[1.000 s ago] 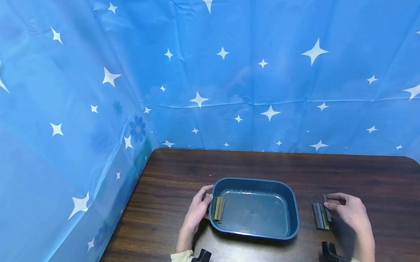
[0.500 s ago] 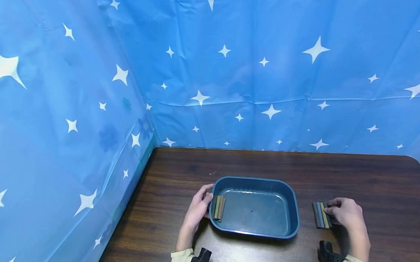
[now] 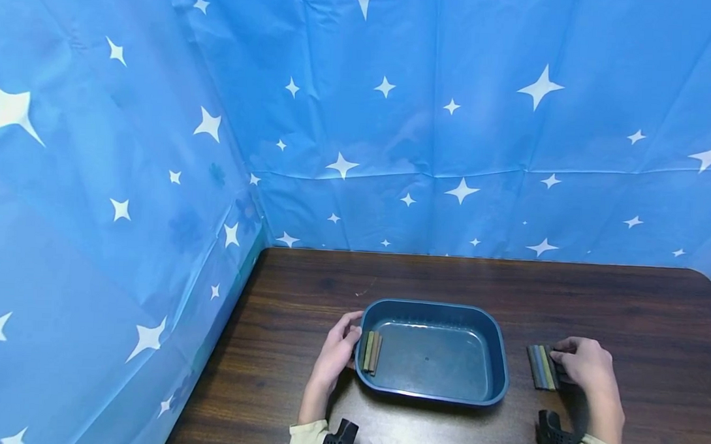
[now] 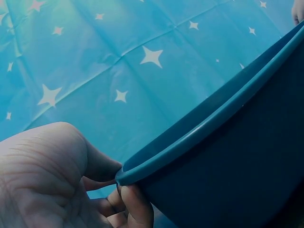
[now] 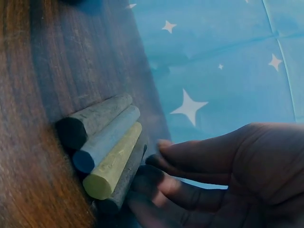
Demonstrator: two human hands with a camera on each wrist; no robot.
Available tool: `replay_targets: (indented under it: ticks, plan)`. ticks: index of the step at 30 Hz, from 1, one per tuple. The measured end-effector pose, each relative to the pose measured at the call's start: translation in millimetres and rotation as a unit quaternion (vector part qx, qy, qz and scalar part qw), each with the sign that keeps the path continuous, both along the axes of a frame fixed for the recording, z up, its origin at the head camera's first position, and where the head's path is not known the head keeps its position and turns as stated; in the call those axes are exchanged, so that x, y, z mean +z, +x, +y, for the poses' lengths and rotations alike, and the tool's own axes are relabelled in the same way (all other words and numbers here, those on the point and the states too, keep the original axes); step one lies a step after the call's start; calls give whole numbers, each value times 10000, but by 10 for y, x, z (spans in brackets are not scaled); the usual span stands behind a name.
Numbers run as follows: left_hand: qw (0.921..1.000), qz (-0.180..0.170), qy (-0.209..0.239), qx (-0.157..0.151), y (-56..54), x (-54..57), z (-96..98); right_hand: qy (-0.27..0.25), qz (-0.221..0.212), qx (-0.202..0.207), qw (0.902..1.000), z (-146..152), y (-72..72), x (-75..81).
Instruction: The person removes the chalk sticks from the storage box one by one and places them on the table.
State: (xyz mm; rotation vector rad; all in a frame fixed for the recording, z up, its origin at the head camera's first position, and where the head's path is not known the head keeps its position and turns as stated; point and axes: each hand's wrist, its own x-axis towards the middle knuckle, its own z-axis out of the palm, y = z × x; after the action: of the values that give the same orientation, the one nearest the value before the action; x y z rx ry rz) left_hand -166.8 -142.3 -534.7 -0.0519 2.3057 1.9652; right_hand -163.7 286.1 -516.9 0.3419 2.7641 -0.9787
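Note:
My left hand grips the left rim of a dark blue plastic tub, thumb on the inner side and fingers under the rim in the left wrist view. Inside the tub, a few chalk sticks lie side by side along the left wall. On the table to the right, a row of chalk sticks has a dark grey one, a blue one, a yellow one and a dark one. The fingers of my right hand touch the dark stick's outer side.
The brown wood-grain table carries the tub and the chalk row. A blue sheet with white stars hangs behind the table and along its left side. Black wrist cameras sit on both wrists.
My right hand has brought the dark chalk stick against the row, so it now lines up with the others. It has shifted slightly left and down. The left hand and tub stay in place.

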Motion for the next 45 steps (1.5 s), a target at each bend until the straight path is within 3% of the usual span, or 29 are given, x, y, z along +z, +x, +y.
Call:
replay_targets:
  ticks: [7, 18, 28, 35, 45]
  plan:
    - [10000, -54, 25, 26, 2, 16, -10, 70, 808, -323, 9962, -82, 21, 120]
    - [9999, -77, 49, 78, 6, 41, -31, -625, 1839, -462, 9799, -609, 60, 442]
    - [9999, -81, 112, 32, 7, 59, -29, -1828, 1777, -170, 9668, -1133, 3, 481]
    - [9998, -11, 171, 37, 27, 62, -32, -2363, 1690, 47, 9569, -1472, -8, 446]
    - [9998, -1, 185, 19, 7, 30, -4, -2377, 1174, 864, 9603, -2025, 11, 224]
